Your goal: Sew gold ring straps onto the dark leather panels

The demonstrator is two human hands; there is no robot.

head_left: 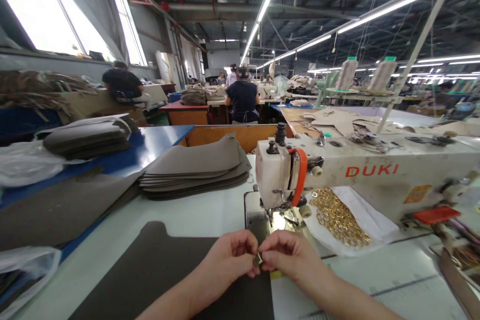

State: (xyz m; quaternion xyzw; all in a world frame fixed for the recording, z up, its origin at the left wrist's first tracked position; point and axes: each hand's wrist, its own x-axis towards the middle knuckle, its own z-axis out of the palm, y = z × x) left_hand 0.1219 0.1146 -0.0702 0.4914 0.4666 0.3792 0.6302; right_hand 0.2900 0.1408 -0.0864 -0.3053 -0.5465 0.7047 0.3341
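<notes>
In front of the sewing machine's needle area, my left hand (pixel 237 255) and my right hand (pixel 287 256) meet with fingertips pinched. A small gold metal ring (pixel 259 258) shows between them, with my right thumb and fingers closed on it. My left fingers are closed at its other side, by a small dark piece; exactly what they grip is partly hidden. Under my left hand and forearm a flat dark grey panel (pixel 165 275) lies on the table. To the right, a heap of gold metal rings (pixel 337 217) rests on a white plastic bag (pixel 375 217).
A white sewing machine (pixel 333 165) with an orange lever stands just beyond my hands. Stacked grey panels (pixel 195 170) lie left of it, and another stack (pixel 88 135) sits on a blue surface. Thread cones (pixel 347 75) stand at the right. A co-worker (pixel 242 97) sits ahead.
</notes>
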